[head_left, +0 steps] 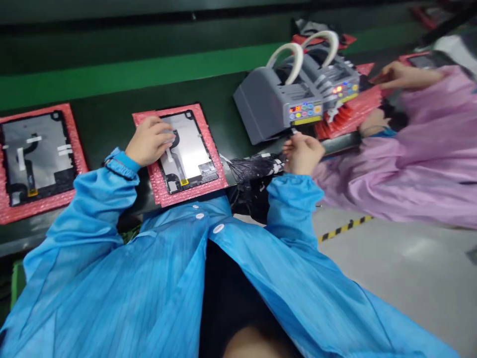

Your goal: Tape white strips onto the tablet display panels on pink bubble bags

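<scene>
My left hand point(149, 140) rests with curled fingers on the upper left of an opened tablet back point(190, 149), which lies on a pink bubble-wrap sheet point(214, 149) on the dark belt. My right hand point(302, 151) is closed in a pinch right at the outlet of a grey tape dispenser point(268, 107); a small piece seems held between the fingertips, too small to name. Both arms are in blue sleeves.
A second tablet back point(35, 156) on pink bubble wrap lies to the left. A second dispenser point(331, 79) stands behind the first. A person in a pink coat point(421, 144) works at the right, hands near red trays point(350, 112). Black bundle point(253, 169) at belt edge.
</scene>
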`<state>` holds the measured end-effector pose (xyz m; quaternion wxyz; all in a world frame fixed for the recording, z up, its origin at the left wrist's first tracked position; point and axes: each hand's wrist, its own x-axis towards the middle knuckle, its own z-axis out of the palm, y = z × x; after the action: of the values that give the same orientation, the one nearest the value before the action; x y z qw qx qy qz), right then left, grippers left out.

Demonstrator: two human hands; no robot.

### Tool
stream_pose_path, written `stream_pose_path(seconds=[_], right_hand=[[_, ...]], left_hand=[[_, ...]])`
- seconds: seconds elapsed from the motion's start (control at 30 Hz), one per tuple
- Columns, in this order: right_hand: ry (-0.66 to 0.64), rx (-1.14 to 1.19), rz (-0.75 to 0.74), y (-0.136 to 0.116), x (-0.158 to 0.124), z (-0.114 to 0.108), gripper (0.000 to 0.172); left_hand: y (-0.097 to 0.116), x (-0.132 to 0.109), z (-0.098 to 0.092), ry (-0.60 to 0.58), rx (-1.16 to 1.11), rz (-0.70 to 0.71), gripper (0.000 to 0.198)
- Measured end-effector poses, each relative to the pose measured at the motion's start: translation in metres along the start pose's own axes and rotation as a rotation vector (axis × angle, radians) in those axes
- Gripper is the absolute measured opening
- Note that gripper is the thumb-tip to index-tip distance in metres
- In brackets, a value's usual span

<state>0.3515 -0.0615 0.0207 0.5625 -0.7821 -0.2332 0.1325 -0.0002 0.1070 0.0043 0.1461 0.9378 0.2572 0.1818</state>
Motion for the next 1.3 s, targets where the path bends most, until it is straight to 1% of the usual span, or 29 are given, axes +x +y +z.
stream_pose_path(seconds=[0.07,0.1,0.13,0.17,0.23,0.3,0.33,0.4,0.47,0.5,0.53,0.6,0.73,0.83,0.9,1.03,1.13,1.3], right_hand=[[0.173,-0.091,-0.089,-0.007,-0.012,0.000,0.024],[0.189,-0.120,-0.141,-0.011,-0.018,0.000,0.022],[0.120,-0.128,-0.195,-0.017,-0.025,0.003,0.020],[0.008,-0.121,-0.235,-0.023,-0.032,0.009,0.019],[-0.300,-0.104,-0.261,-0.034,-0.044,0.031,0.021],[-0.600,-0.138,-0.272,-0.043,-0.052,0.067,0.026],[-0.720,-0.178,-0.284,-0.047,-0.053,0.088,0.028],[-0.901,-0.277,-0.318,-0.051,-0.054,0.128,0.027],[-1.010,-0.378,-0.364,-0.053,-0.053,0.159,0.021],[-1.045,-0.427,-0.392,-0.053,-0.053,0.170,0.019],[-1.069,-0.476,-0.422,-0.054,-0.053,0.178,0.017],[-1.085,-0.583,-0.478,-0.054,-0.055,0.186,0.017],[-1.041,-0.803,-0.542,-0.060,-0.061,0.187,0.026],[-1.028,-0.939,-0.567,-0.067,-0.067,0.186,0.033],[-1.027,-1.002,-0.567,-0.073,-0.069,0.187,0.036],[-1.037,-1.035,-0.567,-0.078,-0.072,0.187,0.038],[-1.020,-1.035,-0.587,-0.076,-0.073,0.188,0.037],[-0.929,-1.005,-0.568,-0.068,-0.071,0.195,0.031]], left_hand=[[-0.007,0.001,0.006,-0.064,-0.052,-0.019,0.042],[-0.009,0.001,0.008,-0.098,-0.065,-0.035,0.046],[-0.010,-0.001,0.010,-0.138,-0.069,-0.051,0.051],[-0.010,-0.002,0.011,-0.177,-0.070,-0.068,0.057],[-0.007,-0.004,0.011,-0.243,-0.066,-0.098,0.068],[-0.002,-0.005,0.009,-0.274,-0.067,-0.123,0.074],[0.000,-0.005,0.008,-0.279,-0.069,-0.128,0.075],[0.004,-0.005,0.007,-0.275,-0.072,-0.123,0.075],[0.003,-0.006,0.009,-0.269,-0.069,-0.108,0.075],[0.002,-0.006,0.010,-0.264,-0.065,-0.102,0.074],[-0.001,-0.007,0.013,-0.259,-0.060,-0.097,0.074],[-0.006,-0.008,0.018,-0.244,-0.051,-0.085,0.073],[-0.014,-0.010,0.026,-0.220,-0.042,-0.056,0.074],[-0.015,-0.011,0.028,-0.238,-0.016,-0.032,0.076],[-0.016,-0.011,0.028,-0.221,-0.003,-0.020,0.077],[-0.016,-0.012,0.030,-0.148,0.004,0.003,0.072],[-0.017,-0.012,0.029,-0.148,0.025,0.012,0.067],[-0.014,-0.010,0.026,-0.173,0.054,-0.006,0.071]])
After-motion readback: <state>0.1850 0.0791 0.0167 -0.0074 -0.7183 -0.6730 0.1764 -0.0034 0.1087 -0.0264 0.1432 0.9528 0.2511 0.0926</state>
